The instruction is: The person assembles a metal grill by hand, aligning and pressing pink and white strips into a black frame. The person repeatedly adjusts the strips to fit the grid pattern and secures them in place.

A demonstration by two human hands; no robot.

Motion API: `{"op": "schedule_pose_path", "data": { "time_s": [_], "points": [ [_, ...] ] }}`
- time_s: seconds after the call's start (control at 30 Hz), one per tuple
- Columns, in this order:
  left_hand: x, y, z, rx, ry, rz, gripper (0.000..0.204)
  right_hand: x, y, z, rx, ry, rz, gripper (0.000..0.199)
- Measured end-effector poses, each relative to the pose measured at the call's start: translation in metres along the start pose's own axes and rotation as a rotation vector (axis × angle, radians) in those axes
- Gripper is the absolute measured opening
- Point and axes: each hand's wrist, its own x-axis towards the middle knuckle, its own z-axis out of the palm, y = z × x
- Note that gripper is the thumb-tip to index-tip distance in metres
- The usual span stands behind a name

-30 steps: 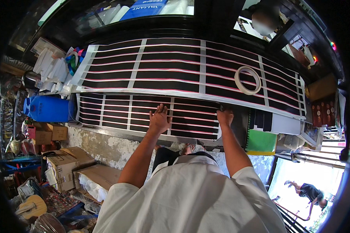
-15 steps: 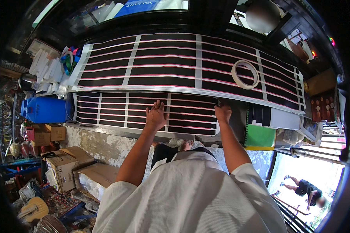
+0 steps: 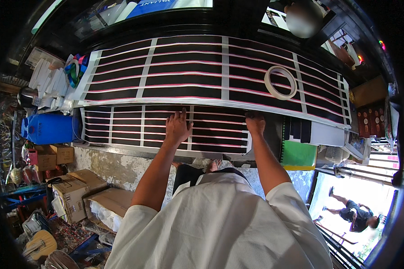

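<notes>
A near sheet (image 3: 125, 124) with black panels and thin white-and-pink stripes lies lengthwise in front of me. My left hand (image 3: 179, 128) rests palm down on it, fingers spread toward its far edge. At the sheet's far right corner, my right hand (image 3: 256, 124) is closed, its fingers curled down; what they grip is hidden. Just beyond, a larger stack of similar striped sheets (image 3: 184, 69) overlaps the near sheet's far side. A roll of cream tape (image 3: 280, 83) lies flat on the right part of that stack.
A green notebook (image 3: 298, 154) lies right of my right hand, below white boxes. On the left are a blue container (image 3: 49, 128), ribbons (image 3: 75, 71) and cardboard boxes (image 3: 74, 193). A person (image 3: 357, 215) is outside at lower right; another (image 3: 303, 20) is behind the far frame.
My left hand has slid slightly toward the sheet's far edge. My right hand has moved a little farther forward at the corner. The person outside has changed posture.
</notes>
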Motion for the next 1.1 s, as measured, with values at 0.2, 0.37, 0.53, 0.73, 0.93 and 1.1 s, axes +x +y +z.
{"op": "schedule_pose_path", "data": {
  "time_s": [0.2,0.37,0.53,0.73,0.93,1.1],
  "points": [
    [0.009,0.000,0.002,0.027,0.009,0.030,0.074,0.011,0.006,0.012,-0.216,-0.104,-0.053,0.039],
    [0.008,0.002,0.004,0.066,0.007,0.034,0.075,-0.003,-0.014,0.000,-0.157,0.011,0.011,0.036],
    [0.006,0.004,-0.001,0.076,-0.026,0.031,0.077,-0.010,-0.035,-0.012,-0.142,-0.016,0.046,0.036],
    [0.008,0.005,-0.004,0.051,-0.092,-0.004,0.079,-0.001,-0.022,0.000,-0.145,-0.039,0.058,0.035],
    [0.009,0.006,-0.001,0.083,-0.077,-0.006,0.079,0.019,0.004,0.024,-0.241,-0.085,-0.087,0.034],
    [0.010,0.007,-0.005,0.069,-0.150,-0.040,0.079,0.023,0.018,0.036,-0.115,0.027,-0.012,0.031]
  ]
}}
